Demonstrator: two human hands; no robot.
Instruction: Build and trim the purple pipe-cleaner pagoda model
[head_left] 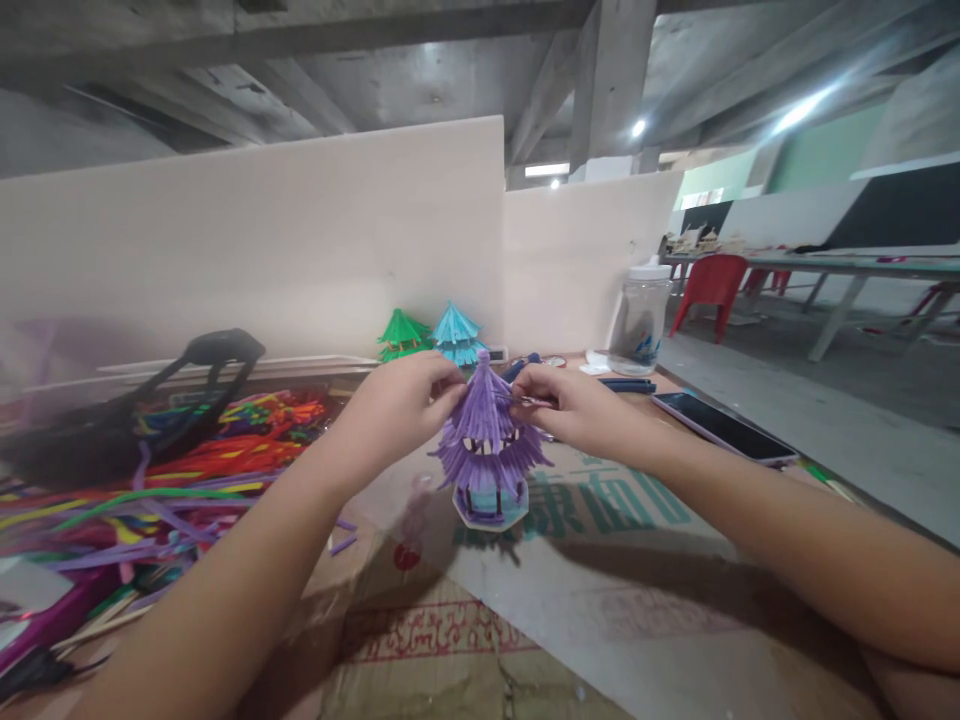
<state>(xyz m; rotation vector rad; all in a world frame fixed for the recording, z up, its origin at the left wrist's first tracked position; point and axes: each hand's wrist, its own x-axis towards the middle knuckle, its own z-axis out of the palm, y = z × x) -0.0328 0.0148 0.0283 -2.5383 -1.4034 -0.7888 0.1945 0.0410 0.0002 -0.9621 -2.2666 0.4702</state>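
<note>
A two-tiered purple pagoda model (489, 455), its roofs covered in fuzzy pipe-cleaner strips, stands upright on a pale octagonal base in front of me. My left hand (409, 405) pinches the left side of the upper roof, fingertips partly hidden behind it. On the right side, my right hand (559, 405) is closed on a thin metal tool (531, 401), perhaps tweezers, which reaches to the upper roof's strips. Behind the hands, a green pagoda model (403, 332) and a light blue one (456, 332) stand by the partition.
Loose coloured pipe cleaners (255, 440) heap up on the left beside a black strap-like object (217, 350). Printed cardboard (600, 600) covers the tabletop. To the right are a phone (724, 428), a clear bottle (641, 318) and a dark blue tool (628, 385). A red chair (709, 292) stands beyond.
</note>
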